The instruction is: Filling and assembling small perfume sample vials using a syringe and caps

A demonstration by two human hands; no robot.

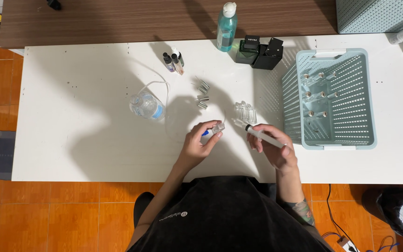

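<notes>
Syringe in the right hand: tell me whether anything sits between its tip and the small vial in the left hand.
Nothing visible does. The syringe points toward the small vial across bare white table.

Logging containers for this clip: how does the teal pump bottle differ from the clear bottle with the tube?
The teal pump bottle stands upright at the table's far edge; the clear bottle lies nearer the left hand. The first is tinted teal with a white pump, the second colourless with a thin tube attached. Neither is being held.

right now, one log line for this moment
left hand: holds small vial | right hand: holds syringe | basket: right
</notes>
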